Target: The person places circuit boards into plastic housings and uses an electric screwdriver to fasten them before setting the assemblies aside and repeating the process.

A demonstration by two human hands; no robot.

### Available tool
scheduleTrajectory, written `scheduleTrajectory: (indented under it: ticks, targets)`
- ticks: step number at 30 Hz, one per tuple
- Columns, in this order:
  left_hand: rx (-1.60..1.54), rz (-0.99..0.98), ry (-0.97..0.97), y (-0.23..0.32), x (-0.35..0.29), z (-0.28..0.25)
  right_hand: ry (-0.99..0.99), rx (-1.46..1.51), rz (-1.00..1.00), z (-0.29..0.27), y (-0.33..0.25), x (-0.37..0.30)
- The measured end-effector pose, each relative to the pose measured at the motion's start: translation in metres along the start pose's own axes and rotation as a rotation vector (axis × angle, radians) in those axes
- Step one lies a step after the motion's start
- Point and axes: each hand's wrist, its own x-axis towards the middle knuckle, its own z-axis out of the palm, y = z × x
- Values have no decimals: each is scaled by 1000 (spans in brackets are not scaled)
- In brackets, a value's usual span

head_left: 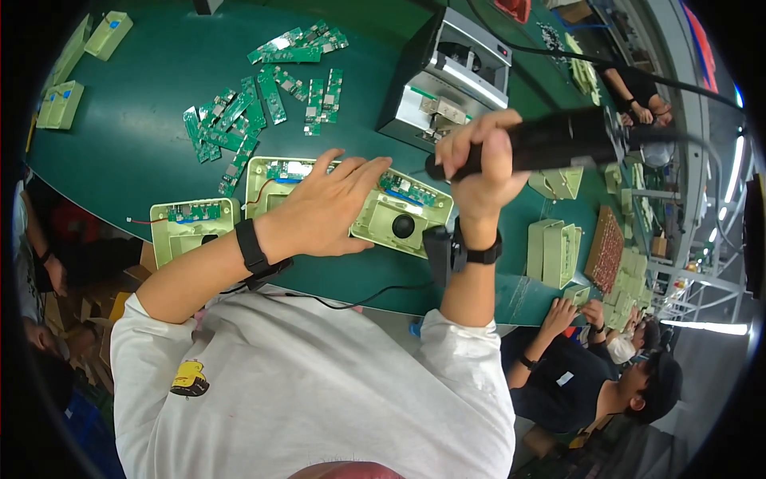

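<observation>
My left hand [323, 207] lies with fingers stretched out across pale green plastic housings, its fingertips near a green circuit board [407, 188]. That board sits along the upper side of the right housing [436, 214], which also holds a round black speaker [403, 227]. Beneath my hand, a left housing [254, 177] with its own board and a red wire is partly covered. My right hand [487, 164] is wrapped round a black electric screwdriver [562, 142], held nearly level above the right housing's upper right. Its thin bit points left toward the board; whether it touches is unclear.
Loose circuit boards [239, 112] are scattered beyond the housings. A grey-black screw feeder [451, 80] stands at the back right. Another housing [163, 231] sits left; stacked housings [550, 251] stand right. A co-worker [590, 375] handles parts at lower right. A black cable [367, 299] crosses the near edge.
</observation>
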Motion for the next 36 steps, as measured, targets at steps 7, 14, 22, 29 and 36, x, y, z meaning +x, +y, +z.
scheduleTrajectory:
  ticks: [7,14,22,29,36]
  targets:
    - [67,24,25,1,-1,0,1,-42,8,16,16,-25]
    - [49,29,20,1,0,2,-46,-88,-34,11,39,-31]
    - [57,36,42,0,-1,1,-22,-49,6,13,33,-33]
    - [13,0,20,0,-3,3,2,38,-290,-3,0,22]
    - [29,14,10,5,-1,0,47,-184,-185,-11,7,36]
